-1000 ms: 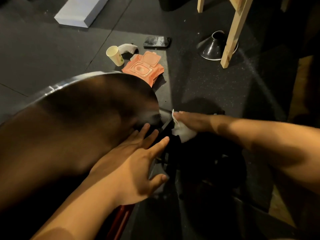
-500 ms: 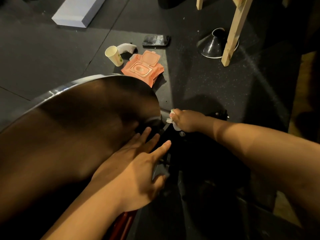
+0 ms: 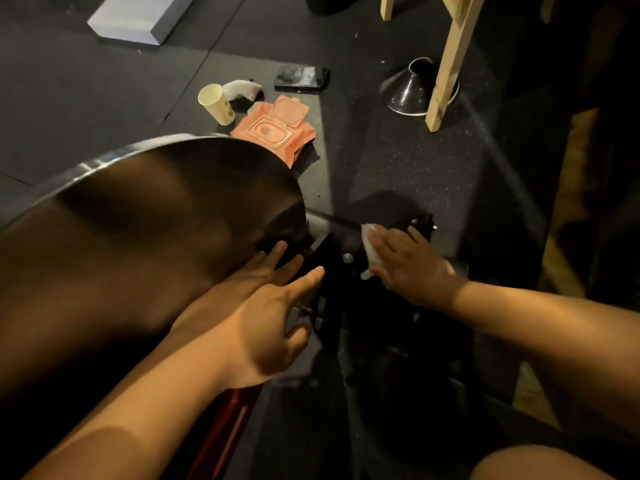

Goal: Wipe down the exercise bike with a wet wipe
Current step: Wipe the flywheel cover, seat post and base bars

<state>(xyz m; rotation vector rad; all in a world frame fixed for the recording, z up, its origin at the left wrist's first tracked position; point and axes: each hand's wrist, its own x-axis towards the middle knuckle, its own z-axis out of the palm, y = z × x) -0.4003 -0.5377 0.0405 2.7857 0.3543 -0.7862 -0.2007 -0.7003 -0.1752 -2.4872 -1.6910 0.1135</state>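
Two bare hands work low on the exercise bike, which fills the view from nine o'clock round to the centre. Nearest, the left hand is spread wide with straight fingers and holds nothing; its tips rest where the dark flywheel meets the black frame. Just beyond, at two o'clock of that hand, the right hand lies flat over the wet wipe and presses it onto the frame close to a bolt. Only the wipe's white edge shows, by the fingertips and thumb.

The likeliest trouble is a pinch: if the flywheel turns under the wiping pressure, the left fingertips sit right at the gap beside it. The wipe is pressed rather than gripped, so a hard stroke may leave it behind, or it may snag on the bolt head and tear. The frame is dark and in shadow, so missed patches would be hard to spot.

On the floor at twelve o'clock lies an orange wipes pack with its lid open. A paper cup is at eleven, and a phone lies past the pack. Farther, at one o'clock, a black cone sits partly behind a wooden leg. None of these blocks the work — the flywheel and the left hand itself crowd the reach.
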